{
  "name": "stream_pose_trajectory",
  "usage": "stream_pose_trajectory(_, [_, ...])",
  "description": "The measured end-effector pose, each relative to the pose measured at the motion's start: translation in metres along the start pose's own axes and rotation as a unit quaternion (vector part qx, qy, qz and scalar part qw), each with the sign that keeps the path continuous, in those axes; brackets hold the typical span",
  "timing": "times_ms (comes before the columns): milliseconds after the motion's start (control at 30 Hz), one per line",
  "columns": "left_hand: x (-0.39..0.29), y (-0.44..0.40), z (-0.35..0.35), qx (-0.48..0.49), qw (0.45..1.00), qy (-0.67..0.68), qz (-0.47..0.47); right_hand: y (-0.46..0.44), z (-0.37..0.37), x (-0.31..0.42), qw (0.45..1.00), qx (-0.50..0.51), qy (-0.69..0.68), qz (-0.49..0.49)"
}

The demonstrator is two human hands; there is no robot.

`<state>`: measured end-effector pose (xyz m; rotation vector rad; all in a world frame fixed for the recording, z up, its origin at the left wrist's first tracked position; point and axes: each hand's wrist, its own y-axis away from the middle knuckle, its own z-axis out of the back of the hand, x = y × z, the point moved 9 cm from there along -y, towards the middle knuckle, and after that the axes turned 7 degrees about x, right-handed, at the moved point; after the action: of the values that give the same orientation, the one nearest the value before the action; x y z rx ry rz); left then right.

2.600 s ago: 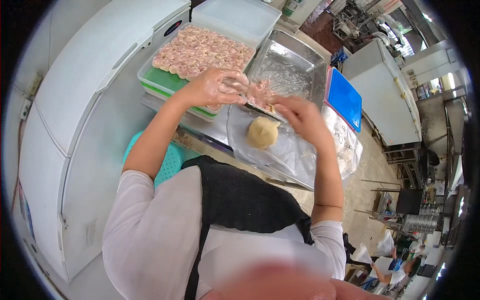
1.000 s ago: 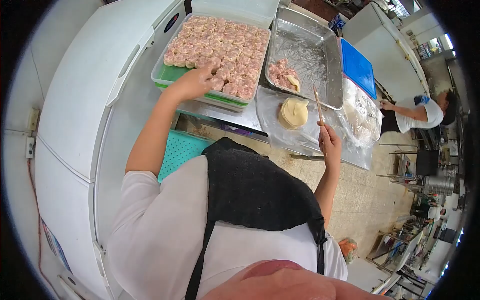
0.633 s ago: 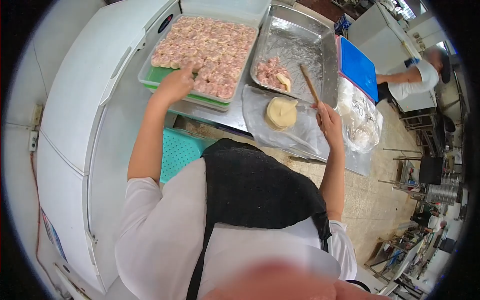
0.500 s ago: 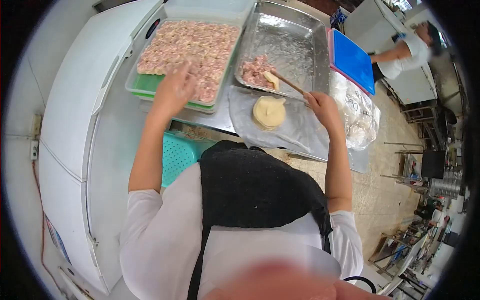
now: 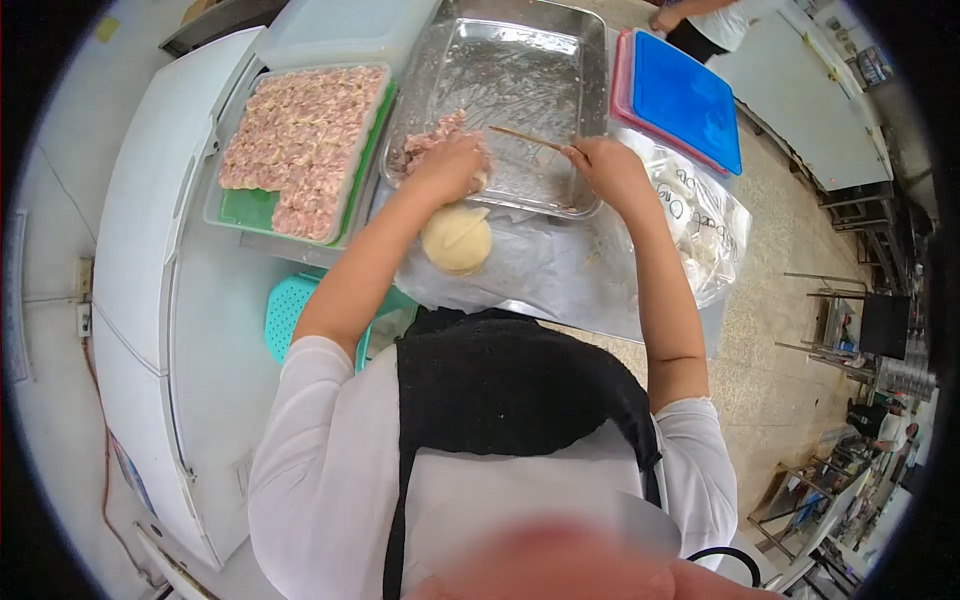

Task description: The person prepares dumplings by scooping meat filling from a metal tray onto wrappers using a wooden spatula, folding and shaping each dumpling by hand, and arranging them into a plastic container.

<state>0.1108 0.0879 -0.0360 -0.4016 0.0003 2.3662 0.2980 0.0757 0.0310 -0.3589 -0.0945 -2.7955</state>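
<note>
My right hand (image 5: 607, 168) grips a thin wooden stick (image 5: 527, 136), its far end pointing left over the metal tray (image 5: 598, 100). At the tray's near left corner, my left hand (image 5: 450, 172) is curled over a mound of pink minced meat (image 5: 420, 148). Its fingertips are mostly hidden, with something pale at their edge. Just below that hand lies a stack of round, pale yellow dough wrappers (image 5: 456, 243) on a plastic sheet (image 5: 530, 260). Rows of meat-filled dumplings (image 5: 300, 135) fill most of a clear box (image 5: 212, 212) with a green base at the left.
Blue and pink lids (image 5: 685, 100) are stacked at the tray's right. Below them sits a plastic bag (image 5: 700, 220) with writing on it. A turquoise perforated basket (image 5: 287, 318) stands under the table edge. Another person (image 5: 700, 22) stands beyond the table.
My left hand has moved right, from above the dumpling box to the minced meat. The wrapper with meat at the stick's tip no longer shows there. The view has shifted.
</note>
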Motion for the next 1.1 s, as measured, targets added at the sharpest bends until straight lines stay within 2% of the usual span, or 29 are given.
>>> stream_pose_trajectory(67, [-0.001, -0.009, -0.003, -0.010, 0.999, -0.051, -0.015, 0.008, 0.000, -0.015, 1.000, -0.001, -0.002, -0.007])
stream_pose_trajectory(133, [-0.006, -0.016, 0.007, 0.069, 0.997, 0.027, 0.011, 0.016, -0.002, -0.029, 1.000, 0.017, -0.011, -0.024])
stream_pose_trajectory(167, [-0.004, -0.018, 0.008, 0.073, 0.997, 0.028, 0.006, 0.019, -0.003, -0.036, 0.999, 0.017, -0.013, -0.030])
stream_pose_trajectory(233, [0.029, -0.014, 0.008, 0.058, 0.970, 0.209, 0.113, 0.021, -0.007, -0.042, 0.999, 0.043, -0.009, -0.021])
stream_pose_trajectory(267, [0.036, -0.008, 0.009, 0.058, 0.970, 0.210, 0.113, 0.021, -0.006, -0.043, 0.999, 0.044, -0.008, -0.021])
stream_pose_trajectory(300, [0.049, 0.003, 0.021, -0.032, 0.915, 0.377, 0.136, 0.020, -0.003, -0.040, 0.999, 0.044, -0.015, -0.011])
stream_pose_trajectory(333, [0.062, 0.014, 0.026, -0.121, 0.825, 0.530, 0.154, 0.019, -0.002, -0.037, 0.999, 0.044, -0.023, 0.001])
stream_pose_trajectory(367, [0.064, 0.021, 0.028, -0.125, 0.824, 0.530, 0.157, 0.015, -0.002, -0.036, 0.999, 0.046, -0.021, 0.006])
stream_pose_trajectory(400, [0.058, 0.032, 0.040, -0.170, 0.701, 0.675, 0.155, 0.011, -0.006, -0.034, 0.998, 0.059, -0.022, 0.013])
stream_pose_trajectory(433, [0.051, 0.044, 0.046, -0.210, 0.551, 0.794, 0.145, 0.007, -0.009, -0.032, 0.997, 0.072, -0.023, 0.021])
stream_pose_trajectory(567, [0.051, 0.085, 0.060, -0.259, 0.600, 0.750, 0.103, -0.010, -0.018, -0.015, 0.995, 0.080, -0.028, 0.052])
stream_pose_trajectory(633, [0.045, 0.104, 0.055, -0.251, 0.592, 0.758, 0.111, -0.019, -0.024, -0.007, 0.993, 0.092, -0.037, 0.059])
stream_pose_trajectory(700, [0.034, 0.117, 0.035, -0.142, 0.615, 0.758, 0.162, -0.025, -0.024, 0.004, 0.993, 0.090, -0.024, 0.069])
stream_pose_trajectory(733, [0.030, 0.121, 0.030, -0.133, 0.586, 0.789, 0.131, -0.028, -0.023, 0.010, 0.994, 0.085, -0.014, 0.073])
stream_pose_trajectory(767, [0.032, 0.129, 0.026, -0.141, 0.583, 0.789, 0.134, -0.031, -0.024, 0.016, 0.993, 0.090, -0.012, 0.080])
stream_pose_trajectory(833, [0.029, 0.139, 0.023, -0.067, 0.794, 0.560, 0.229, -0.039, -0.017, 0.031, 0.994, 0.057, -0.023, 0.095])
stream_pose_trajectory(867, [0.024, 0.136, 0.023, -0.022, 0.845, 0.484, 0.227, -0.044, -0.017, 0.040, 0.993, 0.061, -0.021, 0.101])
stream_pose_trajectory(900, [0.027, 0.137, 0.022, -0.027, 0.843, 0.486, 0.230, -0.049, -0.016, 0.049, 0.993, 0.056, -0.001, 0.107])
stream_pose_trajectory(933, [0.021, 0.132, 0.034, -0.039, 0.920, 0.353, 0.165, -0.054, -0.015, 0.055, 0.992, 0.050, 0.019, 0.111])
stream_pose_trajectory(967, [0.011, 0.128, 0.041, -0.048, 0.972, 0.211, 0.095, -0.060, -0.016, 0.062, 0.992, 0.053, 0.021, 0.113])
stream_pose_trajectory(1100, [0.013, 0.125, 0.037, -0.060, 0.970, 0.229, 0.052, -0.091, -0.026, 0.096, 0.985, 0.012, 0.085, 0.148])
